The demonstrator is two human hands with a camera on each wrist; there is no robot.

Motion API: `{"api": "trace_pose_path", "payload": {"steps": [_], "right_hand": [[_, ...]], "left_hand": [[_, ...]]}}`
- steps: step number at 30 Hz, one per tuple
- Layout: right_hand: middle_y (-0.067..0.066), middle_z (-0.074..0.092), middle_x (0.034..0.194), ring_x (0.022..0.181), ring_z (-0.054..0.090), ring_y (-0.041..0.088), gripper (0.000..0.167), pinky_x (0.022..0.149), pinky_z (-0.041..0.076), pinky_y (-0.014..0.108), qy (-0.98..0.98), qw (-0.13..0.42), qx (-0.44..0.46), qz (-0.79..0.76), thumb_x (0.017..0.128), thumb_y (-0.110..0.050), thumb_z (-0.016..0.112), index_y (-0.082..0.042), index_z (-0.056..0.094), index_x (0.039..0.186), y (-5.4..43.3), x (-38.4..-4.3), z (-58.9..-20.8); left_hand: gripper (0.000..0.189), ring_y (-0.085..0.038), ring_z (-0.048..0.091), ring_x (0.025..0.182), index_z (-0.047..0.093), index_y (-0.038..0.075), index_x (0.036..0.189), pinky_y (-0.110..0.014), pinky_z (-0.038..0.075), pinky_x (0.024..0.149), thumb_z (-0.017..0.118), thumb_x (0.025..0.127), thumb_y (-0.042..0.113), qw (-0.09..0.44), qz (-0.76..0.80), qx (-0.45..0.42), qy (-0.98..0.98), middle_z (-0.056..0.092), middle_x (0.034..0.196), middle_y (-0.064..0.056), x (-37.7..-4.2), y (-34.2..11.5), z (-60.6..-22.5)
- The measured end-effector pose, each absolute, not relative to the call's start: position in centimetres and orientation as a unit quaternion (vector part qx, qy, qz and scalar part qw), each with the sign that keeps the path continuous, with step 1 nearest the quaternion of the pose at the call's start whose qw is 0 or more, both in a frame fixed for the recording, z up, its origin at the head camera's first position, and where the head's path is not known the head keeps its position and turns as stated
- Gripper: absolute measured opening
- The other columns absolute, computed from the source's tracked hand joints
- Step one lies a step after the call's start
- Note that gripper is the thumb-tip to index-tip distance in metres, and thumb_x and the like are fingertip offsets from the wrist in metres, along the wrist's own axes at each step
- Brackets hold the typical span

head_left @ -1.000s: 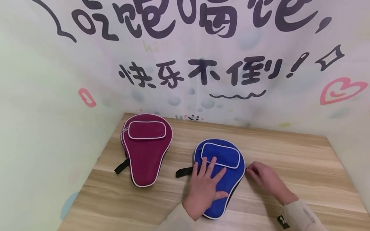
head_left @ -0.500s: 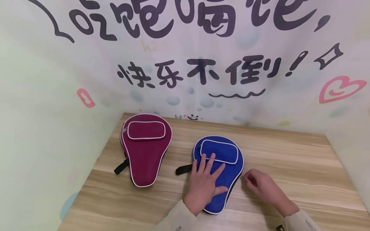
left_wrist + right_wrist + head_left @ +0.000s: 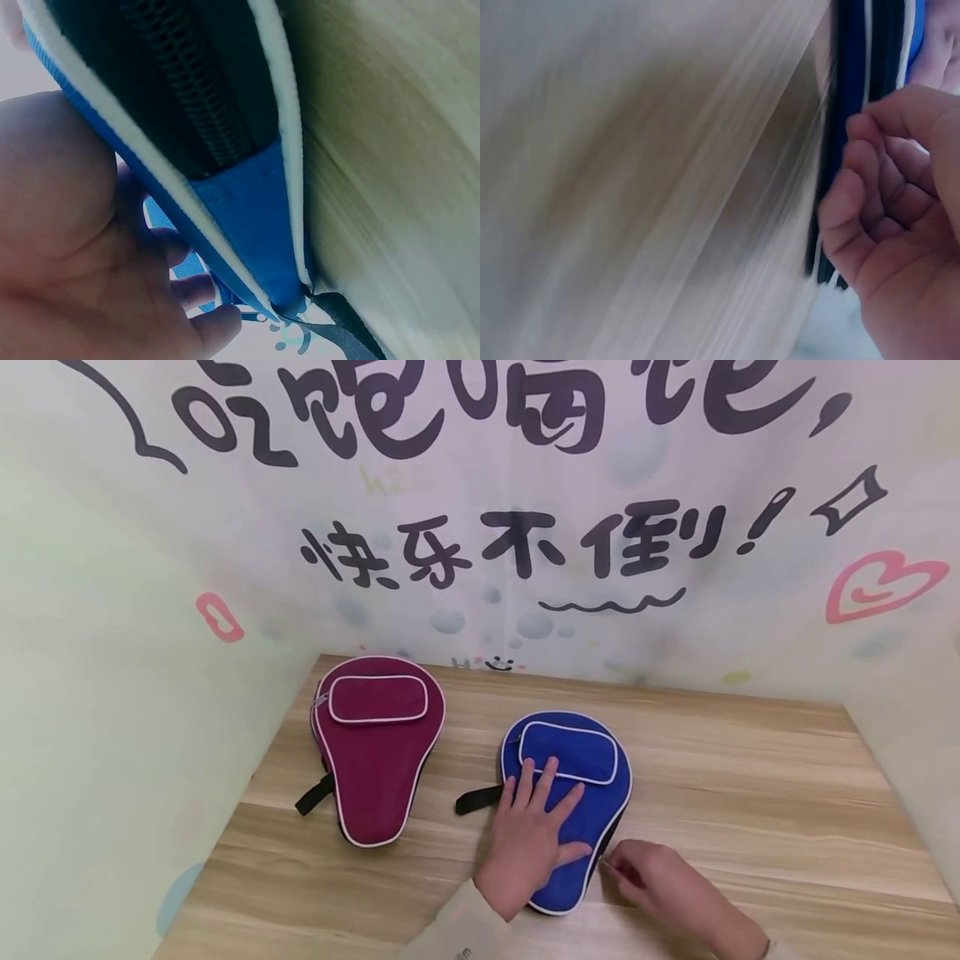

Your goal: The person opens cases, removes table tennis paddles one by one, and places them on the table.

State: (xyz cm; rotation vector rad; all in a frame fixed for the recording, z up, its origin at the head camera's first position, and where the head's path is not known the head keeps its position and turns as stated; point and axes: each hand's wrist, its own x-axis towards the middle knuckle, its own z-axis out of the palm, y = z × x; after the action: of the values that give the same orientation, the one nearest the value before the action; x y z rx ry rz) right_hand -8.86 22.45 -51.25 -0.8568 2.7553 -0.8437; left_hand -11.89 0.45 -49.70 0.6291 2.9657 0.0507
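A blue paddle-shaped table tennis bat case (image 3: 558, 889) with white piping lies on the wooden table, narrow end toward me. My left hand (image 3: 528, 847) rests on its front, fingers spread, just below the small pocket (image 3: 572, 752). Along the case's side runs a black zipper (image 3: 196, 90), seen close up in the left wrist view. At the right edge of the narrow part, my right hand (image 3: 663, 885) pinches a small zipper pull (image 3: 603, 859) between thumb and forefinger. In the right wrist view those fingers mostly hide the pull.
A dark red case (image 3: 378, 777) of the same shape lies to the left on the table (image 3: 750, 777). A black strap (image 3: 478, 799) sticks out from the blue case's left side. Behind stands a white wall cloth (image 3: 420, 635) with black lettering.
My right hand has drawn the zipper pull toward me along the blue case's right edge. The blue case slid slightly away from me early on, with my left hand staying on it.
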Motion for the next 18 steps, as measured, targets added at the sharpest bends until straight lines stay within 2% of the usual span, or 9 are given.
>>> {"api": "trace_pose_path", "payload": {"steps": [2, 4, 7, 14, 18], "right_hand": [[-0.019, 0.063, 0.080, 0.070, 0.050, -0.008, 0.002, 0.061, 0.048, 0.017, 0.903, 0.150, -0.268, -0.301, 0.095, -0.017, 0.070, -0.018, 0.071, 0.095, 21.9, -8.2, -50.8], [-0.020, 0.062, 0.081, 0.072, 0.052, -0.007, 0.005, 0.064, 0.050, 0.017, 0.888, 0.216, -0.256, -0.314, 0.097, -0.022, 0.068, -0.020, 0.072, 0.097, 21.3, -7.6, -50.4], [-0.022, 0.061, 0.081, 0.072, 0.052, -0.008, 0.006, 0.065, 0.050, 0.017, 0.871, 0.255, -0.267, -0.324, 0.098, -0.024, 0.068, -0.021, 0.073, 0.098, 20.6, -6.8, -50.2], [-0.017, 0.067, 0.078, 0.066, 0.052, -0.011, 0.013, 0.062, 0.050, 0.013, 0.855, 0.236, -0.312, -0.342, 0.096, -0.020, 0.069, -0.010, 0.077, 0.100, 18.1, -5.4, -50.4], [-0.017, 0.066, 0.069, 0.059, 0.046, -0.014, 0.012, 0.056, 0.044, 0.008, 0.875, 0.162, -0.346, -0.297, 0.095, -0.021, 0.071, -0.011, 0.078, 0.093, 16.5, -4.9, -50.7]], "left_hand": [[0.075, -0.035, 0.010, 0.161, 0.026, 0.046, 0.160, -0.053, 0.027, 0.127, 0.042, 0.093, 0.077, 0.057, 0.017, 0.205, 0.977, 0.008, 0.175, -0.002, -11.8, 0.5, -49.7], [0.075, -0.035, 0.011, 0.161, 0.026, 0.046, 0.159, -0.053, 0.027, 0.127, 0.042, 0.093, 0.077, 0.063, 0.017, 0.203, 0.977, 0.008, 0.175, -0.002, -11.8, 0.6, -49.5], [0.076, -0.034, 0.010, 0.161, 0.025, 0.046, 0.159, -0.053, 0.026, 0.127, 0.042, 0.093, 0.078, 0.073, 0.014, 0.200, 0.977, 0.007, 0.175, -0.002, -11.8, 0.7, -49.4], [0.077, -0.033, 0.010, 0.162, 0.024, 0.047, 0.159, -0.055, 0.025, 0.127, 0.042, 0.092, 0.078, 0.075, 0.010, 0.195, 0.978, 0.007, 0.175, -0.001, -11.8, 0.8, -49.3], [0.076, -0.033, 0.011, 0.161, 0.024, 0.047, 0.160, -0.055, 0.026, 0.126, 0.042, 0.092, 0.078, 0.069, 0.010, 0.198, 0.978, 0.007, 0.175, -0.001, -11.8, 0.6, -49.4]]}}
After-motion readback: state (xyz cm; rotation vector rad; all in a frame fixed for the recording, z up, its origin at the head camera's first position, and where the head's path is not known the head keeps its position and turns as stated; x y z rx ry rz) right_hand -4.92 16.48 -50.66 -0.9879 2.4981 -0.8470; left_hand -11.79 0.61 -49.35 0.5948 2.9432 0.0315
